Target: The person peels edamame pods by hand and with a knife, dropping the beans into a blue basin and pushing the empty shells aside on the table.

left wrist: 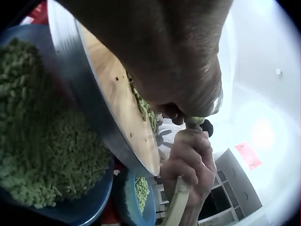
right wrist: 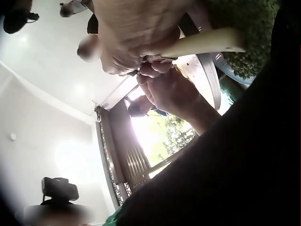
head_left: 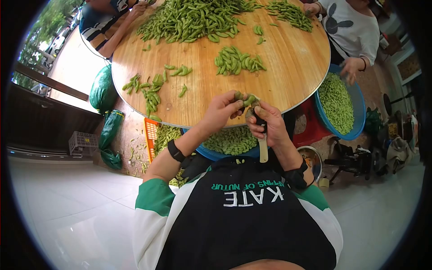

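Note:
Over the near table edge, my left hand (head_left: pixel 223 109) pinches a green soybean pod (head_left: pixel 249 101) between thumb and fingers. My right hand (head_left: pixel 272 122) meets it there, its thumb and fingertips right at the pod. Within the right hand's curled fingers is a tool with a cream handle (head_left: pixel 263 149), which sticks out below the palm toward my body; its working end is hidden. The right wrist view shows the same cream handle (right wrist: pixel 207 42) and both hands close together. A small heap of pods (head_left: pixel 238 61) lies on the table just beyond my hands.
A large pile of pods (head_left: pixel 191 20) covers the far side of the round wooden table (head_left: pixel 193 99). Blue tubs of shelled beans (head_left: pixel 335 103) stand below its edge, beside an orange basket (head_left: pixel 151 135). Two other people sit across, one at left, one at right.

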The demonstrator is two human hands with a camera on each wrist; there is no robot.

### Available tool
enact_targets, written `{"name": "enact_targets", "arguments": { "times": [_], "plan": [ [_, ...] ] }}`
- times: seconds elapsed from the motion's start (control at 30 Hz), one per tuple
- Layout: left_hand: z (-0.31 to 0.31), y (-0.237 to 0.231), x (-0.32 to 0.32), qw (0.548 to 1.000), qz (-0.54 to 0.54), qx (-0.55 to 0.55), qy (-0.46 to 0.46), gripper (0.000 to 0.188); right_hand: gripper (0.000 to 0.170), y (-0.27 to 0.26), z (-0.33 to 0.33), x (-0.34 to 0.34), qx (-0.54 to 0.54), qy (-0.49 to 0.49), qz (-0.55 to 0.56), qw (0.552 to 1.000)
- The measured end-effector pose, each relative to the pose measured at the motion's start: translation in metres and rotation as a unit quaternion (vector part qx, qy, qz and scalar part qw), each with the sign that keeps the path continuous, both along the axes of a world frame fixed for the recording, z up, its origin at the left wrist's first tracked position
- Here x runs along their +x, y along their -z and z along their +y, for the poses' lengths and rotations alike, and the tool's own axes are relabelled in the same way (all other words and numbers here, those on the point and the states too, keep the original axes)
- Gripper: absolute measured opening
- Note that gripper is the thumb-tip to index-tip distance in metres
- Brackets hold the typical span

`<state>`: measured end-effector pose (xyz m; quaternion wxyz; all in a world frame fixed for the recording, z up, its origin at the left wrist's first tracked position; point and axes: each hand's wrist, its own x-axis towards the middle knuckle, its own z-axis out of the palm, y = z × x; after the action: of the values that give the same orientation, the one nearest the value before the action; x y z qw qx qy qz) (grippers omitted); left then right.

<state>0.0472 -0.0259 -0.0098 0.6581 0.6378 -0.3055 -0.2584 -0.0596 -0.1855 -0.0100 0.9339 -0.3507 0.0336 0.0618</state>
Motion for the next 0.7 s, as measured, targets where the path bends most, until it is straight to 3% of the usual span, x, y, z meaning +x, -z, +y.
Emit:
{"name": "enact_targets", "arguments": {
  "times": [0.03, 0.07, 0.1, 0.17, 0.2, 0.23, 0.27, 0.3, 0.33, 0.37, 0.4, 0.47, 0.5, 0.57, 0.6, 0.63, 0.67, 0.7],
  "plan": [
    [0.0, 0.002, 0.003, 0.982, 0.18, -0.049, 0.035, 0.017, 0.021, 0.002, -0.001, 0.0, 0.05, -0.021, -0.01, 0.998],
    [0.0, 0.003, 0.005, 0.928, 0.353, -0.097, 0.068, 0.017, 0.021, 0.003, -0.003, 0.001, 0.049, -0.023, -0.009, 0.998],
    [0.001, 0.006, 0.008, 0.928, 0.353, -0.097, 0.067, 0.017, 0.021, 0.005, -0.004, 0.002, 0.093, -0.048, -0.009, 0.994],
    [0.004, 0.008, 0.011, 0.819, 0.492, -0.189, 0.224, 0.016, 0.021, 0.01, -0.004, 0.004, 0.137, -0.072, -0.008, 0.988],
    [0.003, 0.007, 0.011, 0.82, 0.492, -0.188, 0.225, 0.016, 0.021, 0.012, -0.004, 0.006, 0.154, -0.053, 0.023, 0.986],
    [0.001, 0.006, 0.009, 0.932, 0.321, -0.085, 0.144, 0.015, 0.021, 0.012, -0.004, 0.007, 0.17, -0.034, 0.056, 0.983],
    [0.001, 0.004, 0.006, 0.99, 0.132, 0.024, 0.054, 0.015, 0.021, 0.012, -0.002, 0.006, 0.17, -0.034, 0.056, 0.983],
    [0.001, 0.001, 0.003, 0.99, 0.132, 0.024, 0.054, 0.015, 0.021, 0.009, 0.0, 0.005, 0.166, -0.028, 0.06, 0.984],
    [0.002, -0.003, -0.001, 0.992, -0.103, 0.068, 0.006, 0.015, 0.022, 0.007, 0.003, 0.005, 0.161, -0.023, 0.065, 0.985],
    [0.004, -0.004, -0.005, 0.937, -0.33, 0.107, -0.042, 0.015, 0.022, 0.008, 0.004, 0.004, 0.161, -0.024, 0.068, 0.984],
    [0.004, -0.001, -0.005, 0.937, -0.328, 0.108, -0.044, 0.015, 0.022, 0.009, 0.005, 0.005, 0.176, -0.029, 0.069, 0.981],
    [0.004, 0.005, 0.0, 0.843, -0.524, 0.081, -0.087, 0.025, 0.021, 0.008, 0.007, 0.007, 0.191, -0.036, 0.067, 0.979],
    [0.004, 0.003, -0.001, 0.843, -0.525, 0.082, -0.088, 0.025, 0.021, 0.007, 0.008, 0.008, 0.184, -0.029, 0.066, 0.98],
    [0.004, -0.002, -0.004, 0.907, -0.403, 0.091, -0.085, 0.019, 0.02, 0.007, 0.009, 0.008, 0.178, -0.021, 0.064, 0.982],
    [0.004, -0.007, -0.004, 0.907, -0.403, 0.091, -0.085, 0.019, 0.018, 0.008, 0.009, 0.007, 0.15, -0.013, 0.062, 0.987],
    [0.005, -0.013, -0.002, 0.982, -0.146, 0.109, -0.055, 0.016, 0.016, 0.01, 0.009, 0.006, 0.123, -0.005, 0.061, 0.991],
    [0.006, -0.016, -0.001, 0.985, 0.12, 0.119, -0.021, 0.015, 0.016, 0.011, 0.01, 0.005, 0.123, -0.006, 0.061, 0.99],
    [0.006, -0.013, -0.001, 0.985, 0.12, 0.119, -0.022, 0.015, 0.02, 0.012, 0.01, 0.005, 0.029, 0.013, 0.047, 0.998]
  ]
}}
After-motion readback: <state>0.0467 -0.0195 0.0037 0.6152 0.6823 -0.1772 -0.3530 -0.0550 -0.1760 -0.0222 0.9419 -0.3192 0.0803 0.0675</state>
